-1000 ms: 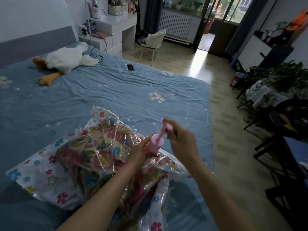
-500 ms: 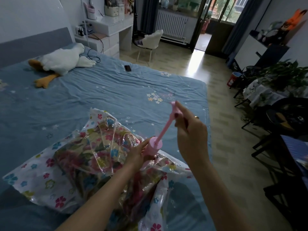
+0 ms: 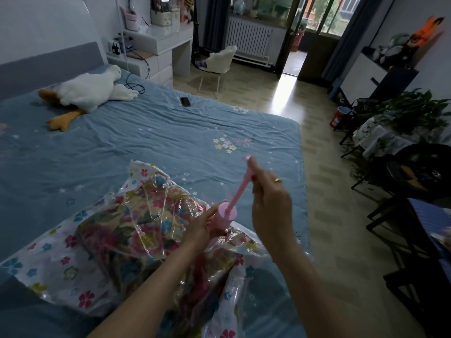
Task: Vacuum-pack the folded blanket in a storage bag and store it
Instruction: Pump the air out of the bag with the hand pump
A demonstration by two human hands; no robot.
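Pink plastic stood out at the middle of your view: a hand pump (image 3: 223, 217) with its barrel planted on the storage bag (image 3: 73, 262) and its thin rod (image 3: 240, 187) drawn out long, slanting up and to the right. Your left hand (image 3: 202, 229) gripped the barrel, fingers curled round its side with the thumb lying up along it near the top rim. Your right hand (image 3: 269, 202) was closed round the handle at the top of the rod, fingers folded tight so only the pink tip showed above them; a ring sat on one finger. The bag was clear plastic with a white flowered border, lying crumpled on the near part of the blue bedsheet (image 3: 170, 142), and the folded blanket (image 3: 127, 230), a busy floral print, lay inside it under both your forearms. I could not tell from the wrinkled film whether the bag's seal was closed. Farther up the bed a white plush goose (image 3: 90, 90) with orange feet lay near the headboard, and a dark phone (image 3: 185, 101) rested on the sheet close to the far edge. Beyond the bed stood a white chair (image 3: 219, 62) on the wooden floor.
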